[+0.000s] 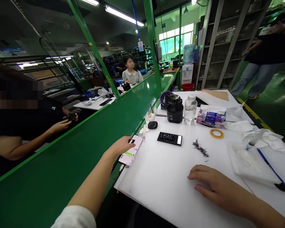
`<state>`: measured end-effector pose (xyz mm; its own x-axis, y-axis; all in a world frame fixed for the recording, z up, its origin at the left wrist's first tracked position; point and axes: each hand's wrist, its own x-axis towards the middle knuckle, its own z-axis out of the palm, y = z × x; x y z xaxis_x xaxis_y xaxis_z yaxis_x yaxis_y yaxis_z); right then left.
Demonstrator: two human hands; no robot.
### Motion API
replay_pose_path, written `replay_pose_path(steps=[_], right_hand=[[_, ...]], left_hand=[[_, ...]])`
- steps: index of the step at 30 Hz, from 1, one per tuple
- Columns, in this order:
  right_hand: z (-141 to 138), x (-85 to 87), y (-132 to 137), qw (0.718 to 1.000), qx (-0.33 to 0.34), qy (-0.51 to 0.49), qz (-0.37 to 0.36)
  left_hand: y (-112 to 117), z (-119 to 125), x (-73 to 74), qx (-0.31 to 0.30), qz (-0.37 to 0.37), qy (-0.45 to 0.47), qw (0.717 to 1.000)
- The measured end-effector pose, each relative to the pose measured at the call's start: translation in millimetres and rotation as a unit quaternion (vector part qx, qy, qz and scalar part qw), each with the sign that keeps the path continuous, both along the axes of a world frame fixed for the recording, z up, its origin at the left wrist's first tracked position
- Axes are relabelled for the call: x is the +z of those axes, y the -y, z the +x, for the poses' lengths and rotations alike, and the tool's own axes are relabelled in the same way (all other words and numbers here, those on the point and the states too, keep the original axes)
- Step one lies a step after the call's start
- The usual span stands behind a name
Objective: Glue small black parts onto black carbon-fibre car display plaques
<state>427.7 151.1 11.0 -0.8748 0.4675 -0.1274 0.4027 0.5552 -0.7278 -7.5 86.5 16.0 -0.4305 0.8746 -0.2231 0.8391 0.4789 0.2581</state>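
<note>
At the table's left edge, my left hand [121, 147] is on a smartphone [132, 148] with a bright pinkish screen. Its thumb lies over the screen, and the other fingers reach the phone's far left side, partly hidden. My right hand [212, 186] is palm down over the white tabletop [156, 180], fingers loosely bent and thumb apart, with nothing in it. Beyond it lies a small heap of thin black pieces [200, 148]. A flat black rectangular piece [169, 138] with a glossy dark part and a white label sits between the hands, farther back.
Behind stand a black bottle [175, 109], a clear bottle [190, 109] and a purple packet [211, 116]. Yellow tape [216, 133], a white tray [247, 161] and a blue-handled tool [273, 169] lie rightward. A green partition [85, 152] borders the left; other people are beyond.
</note>
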Motion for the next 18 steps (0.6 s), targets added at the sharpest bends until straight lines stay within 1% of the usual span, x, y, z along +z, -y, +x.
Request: replay_pose_path(steps=[2,4,9,14,16,18], right_hand=[[0,0.2,0,1.000,0.001,-0.004,-0.002],[0,0.0,-1,1.000,0.005,-0.009,-0.005],[0,0.4,-1,1.000,0.018,-0.020,0.001],[0,1.0,0,0.999,0.020,-0.027,0.009],[-1,1.6,0,0.999,0.019,-0.033,0.011],[-1,2.2,0,0.999,0.022,-0.034,0.013]], left_hand=[[-16,2,2.9,0.005,-0.041,-0.024,0.999],[-27,6,3.4,0.012,-0.075,-0.048,0.996],[-35,13,-0.9,0.036,-0.122,-0.090,0.988],[-43,14,-8.8,0.089,-0.141,-0.105,0.980],[-46,14,-11.8,0.105,-0.134,-0.107,0.979],[-48,12,-14.0,0.105,-0.115,-0.105,0.982]])
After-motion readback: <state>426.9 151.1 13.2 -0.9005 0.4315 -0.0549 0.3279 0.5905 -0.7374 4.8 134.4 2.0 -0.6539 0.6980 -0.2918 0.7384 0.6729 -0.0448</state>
